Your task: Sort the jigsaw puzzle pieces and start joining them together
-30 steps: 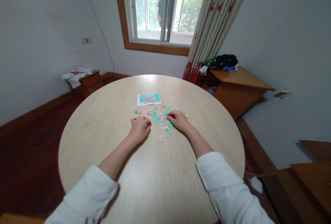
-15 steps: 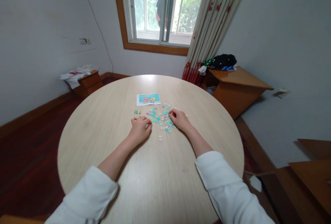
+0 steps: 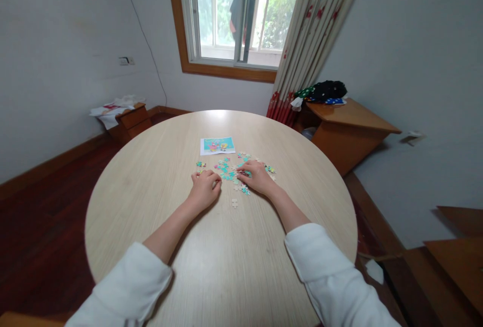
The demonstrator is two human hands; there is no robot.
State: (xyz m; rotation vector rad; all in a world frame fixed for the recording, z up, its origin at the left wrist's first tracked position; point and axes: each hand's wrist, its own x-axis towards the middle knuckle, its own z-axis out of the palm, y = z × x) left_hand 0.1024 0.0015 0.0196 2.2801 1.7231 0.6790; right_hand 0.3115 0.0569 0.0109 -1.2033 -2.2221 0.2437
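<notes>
Several small jigsaw pieces [image 3: 228,172], mostly teal, lie scattered near the middle of a round pale wooden table [image 3: 158,156]. A printed reference picture [image 3: 217,145] lies flat just behind them. My left hand [image 3: 204,187] rests on the table left of the pieces, fingers curled closed; what it holds, if anything, is hidden. My right hand [image 3: 258,176] lies over the right side of the scatter, its fingertips pinched on a puzzle piece. One pale piece [image 3: 234,203] lies apart, nearer to me, between my hands.
A wooden desk [image 3: 349,126] with dark clothes on it stands at the right, by a curtain [image 3: 309,35]. A low wooden stand [image 3: 132,118] with papers sits by the left wall. Behind the table is a window [image 3: 234,12]. Cardboard lies on the floor at far right.
My right hand has shifted a little left within the scattered pieces, fingertips now closer to the centre of the pile. My left hand has stayed put.
</notes>
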